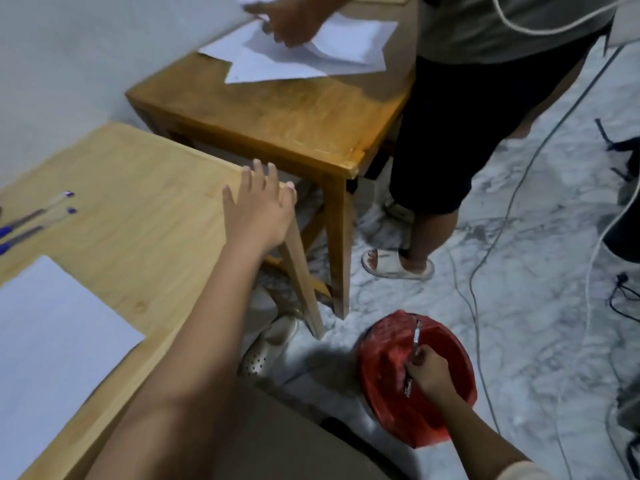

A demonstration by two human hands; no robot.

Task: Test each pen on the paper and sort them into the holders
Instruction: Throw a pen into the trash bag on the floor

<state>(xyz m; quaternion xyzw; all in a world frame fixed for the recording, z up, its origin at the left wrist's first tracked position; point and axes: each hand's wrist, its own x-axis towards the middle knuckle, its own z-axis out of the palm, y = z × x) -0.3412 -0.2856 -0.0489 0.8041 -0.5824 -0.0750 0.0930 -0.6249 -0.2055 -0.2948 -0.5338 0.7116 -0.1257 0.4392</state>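
Observation:
My right hand (429,374) is closed around a clear pen (415,336) and holds it over a red-lined bin (384,358) on the floor. Fingers spread, my left hand (258,209) rests flat on the far right corner of the light wooden table (138,216) and holds nothing. Two or three blue-capped pens (38,216) lie at the table's left edge. A white sheet of paper (52,344) lies on the near left of the table. No pen holder is in view.
A second, darker wooden table (277,123) stands behind, with loose white sheets (311,50) that another person's hand (287,24) is handling. That person stands right of it in sandals (394,265). Cables (485,258) run over the marble floor.

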